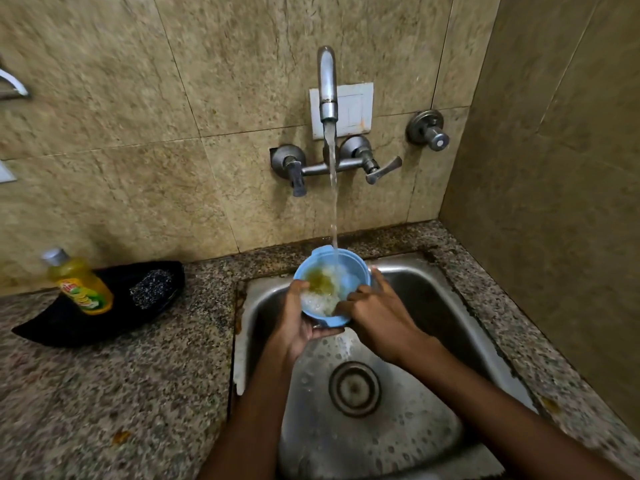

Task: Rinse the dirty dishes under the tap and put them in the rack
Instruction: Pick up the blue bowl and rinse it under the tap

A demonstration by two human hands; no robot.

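Note:
A light blue bowl (349,268) with yellowish residue and foamy water inside is held over the steel sink (433,306), under the stream from the wall tap (327,81). My left hand (299,327) cups the bowl from below, thumb on its left rim. My right hand (375,310) grips the right rim, with fingers curled into the bowl and the index finger along its outside. No rack is in view.
A yellow dish-soap bottle (81,284) and a dark scrubber (150,289) lie on a black tray (52,327) on the granite counter (121,393) at left. Tap handles (381,168) project from the tiled wall. The side wall stands close at right.

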